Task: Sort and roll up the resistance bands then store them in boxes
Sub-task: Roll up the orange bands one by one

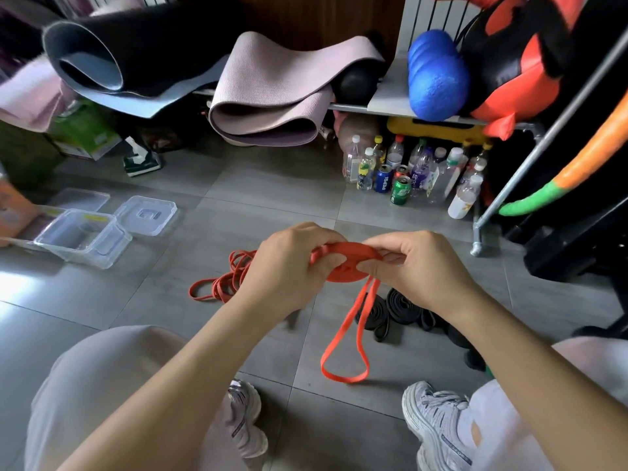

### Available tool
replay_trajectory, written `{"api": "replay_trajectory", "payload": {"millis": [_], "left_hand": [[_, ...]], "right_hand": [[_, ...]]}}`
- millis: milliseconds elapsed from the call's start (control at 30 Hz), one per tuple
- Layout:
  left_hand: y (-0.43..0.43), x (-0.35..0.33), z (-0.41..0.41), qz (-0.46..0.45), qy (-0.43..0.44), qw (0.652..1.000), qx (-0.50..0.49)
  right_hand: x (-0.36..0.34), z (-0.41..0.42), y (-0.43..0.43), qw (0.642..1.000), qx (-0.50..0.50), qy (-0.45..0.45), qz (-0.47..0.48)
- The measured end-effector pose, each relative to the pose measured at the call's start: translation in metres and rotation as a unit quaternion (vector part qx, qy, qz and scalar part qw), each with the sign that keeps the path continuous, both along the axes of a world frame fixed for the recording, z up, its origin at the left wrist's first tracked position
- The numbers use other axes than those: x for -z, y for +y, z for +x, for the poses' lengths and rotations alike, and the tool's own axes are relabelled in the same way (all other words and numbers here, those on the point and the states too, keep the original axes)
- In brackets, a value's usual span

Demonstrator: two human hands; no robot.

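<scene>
Both hands hold a partly rolled red resistance band above the floor. My left hand grips the flat coil from the left, and my right hand pinches it from the right. The band's loose tail hangs down in a loop to the tiles. More red bands lie in a heap on the floor behind my left hand. Black bands lie tangled on the floor under my right wrist. A clear plastic box stands open at the left, its lid beside it.
Several bottles and cans stand under a metal rack at the back right. Rolled mats and a blue foam roller rest on the shelf. My knees and sneakers frame the near floor.
</scene>
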State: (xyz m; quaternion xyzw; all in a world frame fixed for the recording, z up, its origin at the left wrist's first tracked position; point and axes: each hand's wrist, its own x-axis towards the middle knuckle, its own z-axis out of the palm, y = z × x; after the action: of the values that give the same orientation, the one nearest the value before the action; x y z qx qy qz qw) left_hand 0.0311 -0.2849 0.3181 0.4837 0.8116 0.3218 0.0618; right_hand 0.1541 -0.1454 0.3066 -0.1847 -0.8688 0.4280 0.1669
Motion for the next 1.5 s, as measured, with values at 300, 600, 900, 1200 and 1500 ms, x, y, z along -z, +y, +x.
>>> {"api": "replay_trajectory", "payload": {"millis": [300,600,900,1200,1500], "left_hand": [[-0.002,0.007,0.002,-0.008,0.045,0.998,0.048],[-0.001,-0.002,-0.006,0.17,-0.165,0.97,-0.059],[0.004,-0.005,0.003,0.276,-0.456,0.845,-0.052],[0.0,0.015,-0.007,0.078,0.103,0.99,0.059],[-0.003,0.013,-0.004,-0.014,0.049,0.997,0.054]], "right_hand": [[0.001,-0.006,-0.003,0.999,-0.019,-0.011,-0.039],[-0.011,-0.003,0.005,0.984,0.006,0.076,-0.159],[0.001,-0.01,-0.003,0.956,0.028,0.145,-0.252],[0.008,-0.007,0.005,0.998,0.018,0.014,-0.057],[0.009,-0.004,-0.004,0.996,-0.03,-0.027,0.086]]}}
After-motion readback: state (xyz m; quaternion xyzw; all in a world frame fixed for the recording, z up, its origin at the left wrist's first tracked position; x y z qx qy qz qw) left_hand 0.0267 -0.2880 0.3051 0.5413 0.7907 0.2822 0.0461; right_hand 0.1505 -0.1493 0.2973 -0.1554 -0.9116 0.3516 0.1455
